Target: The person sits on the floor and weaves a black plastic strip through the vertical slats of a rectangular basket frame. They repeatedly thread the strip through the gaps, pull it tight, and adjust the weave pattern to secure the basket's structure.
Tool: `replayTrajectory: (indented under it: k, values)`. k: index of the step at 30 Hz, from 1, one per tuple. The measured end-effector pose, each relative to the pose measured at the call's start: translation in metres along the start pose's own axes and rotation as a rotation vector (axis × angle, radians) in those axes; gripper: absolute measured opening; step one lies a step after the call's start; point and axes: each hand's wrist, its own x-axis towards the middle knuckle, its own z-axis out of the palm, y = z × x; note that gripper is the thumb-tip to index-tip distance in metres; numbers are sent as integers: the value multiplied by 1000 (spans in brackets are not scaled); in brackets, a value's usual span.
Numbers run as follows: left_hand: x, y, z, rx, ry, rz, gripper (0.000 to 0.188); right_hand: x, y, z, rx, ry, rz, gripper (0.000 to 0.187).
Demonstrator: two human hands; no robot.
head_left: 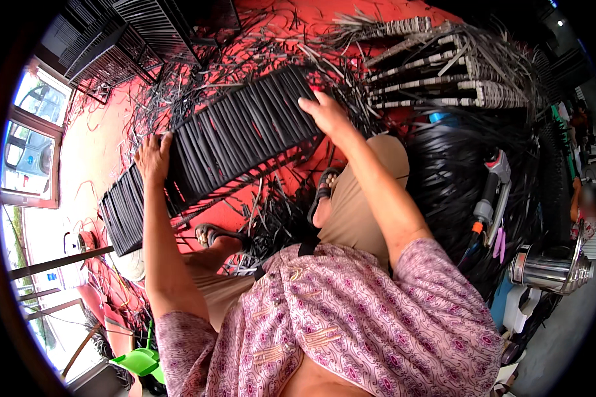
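Observation:
Across my lap and above the red floor lies a long black frame (238, 132), tilted up to the right. Its top is closely wrapped in black flat strips, with a gap or step toward its left part. My left hand (153, 157) grips it near that step, fingers over the far edge. At the right end, my right hand (328, 118) holds the corner, thumb on the edge and the other fingers partly hidden. The frame's legs or lower bars show dimly beneath it.
Loose black strips (271, 218) litter the red floor (116, 109). Grey-white wrapped frames (444, 83) lie at the far right, beside a black strip heap (437, 172). A power tool (490, 192), pink-handled scissors (499, 245) and a metal canister (543, 268) sit right; a green dustpan (139, 360) lower left.

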Motion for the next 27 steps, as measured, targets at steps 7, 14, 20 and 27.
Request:
replayTrajectory:
  k: [7,14,20,27]
  values:
    - [10,-61,22,182,-100,86,47,77,38,-101,-85,-32,52,36]
    - [14,-67,24,23,-35,91,64,117,67,-83,-336,-372,44,70]
    - [14,-82,33,209,-35,189,43,125,69,-45,-550,-186,-260,93]
    - [28,-75,32,170,-53,120,36,179,68,-53,-820,-148,-425,26]
